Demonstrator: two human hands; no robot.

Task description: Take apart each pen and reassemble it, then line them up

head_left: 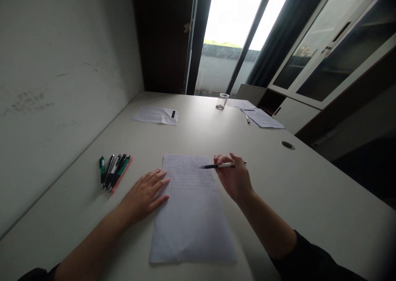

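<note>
A sheet of white paper [190, 223] lies in front of me, its upper part covered in lines of handwriting and its lower part blank. My left hand [147, 194] rests flat with fingers spread, the fingertips on the paper's left edge. In my right hand [236, 175], at the upper right edge of the sheet, a black and white pen [227, 165] is held between the fingers. It lies nearly level, its tip pointing left over the written lines. Whether the tip touches the paper I cannot tell.
Several pens [114, 171] lie bunched at the left. Farther back on the white table [198, 136] are a loose sheet [156, 115], a glass [222, 101], a paper stack [262, 118] and another pen [248, 119]. A round cable hole [288, 145] is at the right. A wall borders the left side.
</note>
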